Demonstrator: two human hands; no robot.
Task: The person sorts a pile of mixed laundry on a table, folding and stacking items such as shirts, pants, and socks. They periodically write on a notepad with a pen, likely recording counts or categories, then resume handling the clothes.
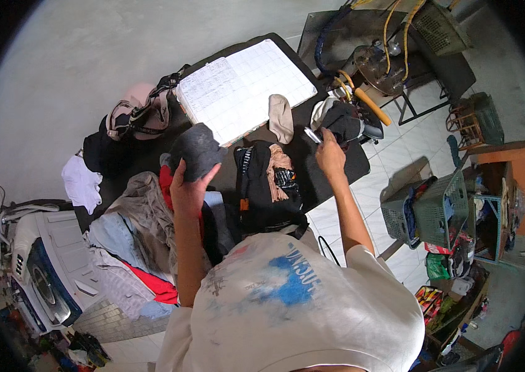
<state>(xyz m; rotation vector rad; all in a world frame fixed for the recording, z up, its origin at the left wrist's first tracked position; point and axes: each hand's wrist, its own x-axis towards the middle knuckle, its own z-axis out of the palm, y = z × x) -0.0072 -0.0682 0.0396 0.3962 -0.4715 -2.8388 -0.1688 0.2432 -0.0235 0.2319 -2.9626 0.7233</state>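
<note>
My left hand (193, 188) holds up a folded dark grey cloth (197, 151), perhaps a sock or a cap, with thumb and fingers spread around its lower edge. Over the table's right side, my right hand (330, 156) grips a small white and silver object (312, 135) whose kind I cannot make out. A bundle of black cloth (340, 120) lies just beyond those fingers. Between my hands, a beige sock (281, 118) rests partly on a white gridded board (244, 83) bearing handwriting. Nearer to me are folded black garments (255, 179) and a tan ribbed cloth (280, 169).
The dark tabletop (306, 190) carries a clothes heap (144, 209) at left and bags (139, 111) at the back. A white motorbike (53, 260) stands lower left. Cables and a yellow handle (373, 107) hang at right. Green plastic baskets (444, 214) stand on the tiled floor.
</note>
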